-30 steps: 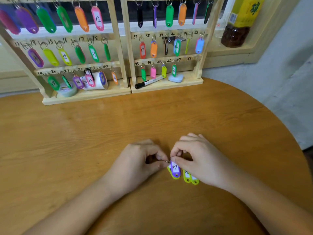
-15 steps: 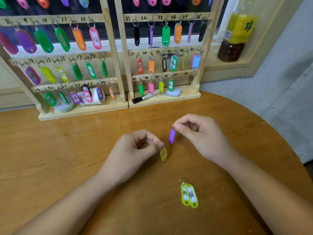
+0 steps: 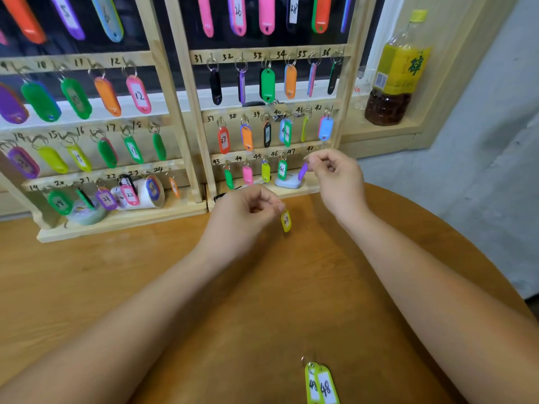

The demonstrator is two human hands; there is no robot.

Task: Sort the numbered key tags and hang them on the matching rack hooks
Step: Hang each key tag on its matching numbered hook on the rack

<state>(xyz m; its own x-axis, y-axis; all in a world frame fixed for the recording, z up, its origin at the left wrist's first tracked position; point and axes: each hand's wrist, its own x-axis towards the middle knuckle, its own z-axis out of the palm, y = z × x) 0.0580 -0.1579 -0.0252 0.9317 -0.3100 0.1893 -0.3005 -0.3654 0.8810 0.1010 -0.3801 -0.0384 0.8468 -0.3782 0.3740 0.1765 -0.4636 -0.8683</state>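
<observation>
My right hand (image 3: pixel 335 176) pinches the ring of a purple tag (image 3: pixel 302 171) and holds it up at the bottom row of the right wooden rack (image 3: pixel 344 112), close to the marks 47 and 48. My left hand (image 3: pixel 242 214) is shut on a yellow tag (image 3: pixel 286 220) that dangles just above the table, below and left of the purple one. Two lime-green tags (image 3: pixel 320 386) marked 48 lie together on the table near the front edge. Coloured tags fill most hooks of both racks.
The left rack (image 3: pixel 122 220) stands beside the right one on the round wooden table (image 3: pixel 87 287). A tape roll (image 3: pixel 84 212) and a white roll (image 3: pixel 145 193) sit on its base, a white eraser (image 3: pixel 287 183) and a black marker on the right base. A bottle (image 3: pixel 393 74) stands on the sill.
Both hands have risen from the table toward the right rack, each carrying one tag apart from the other. The two lime-green tags stayed on the table.
</observation>
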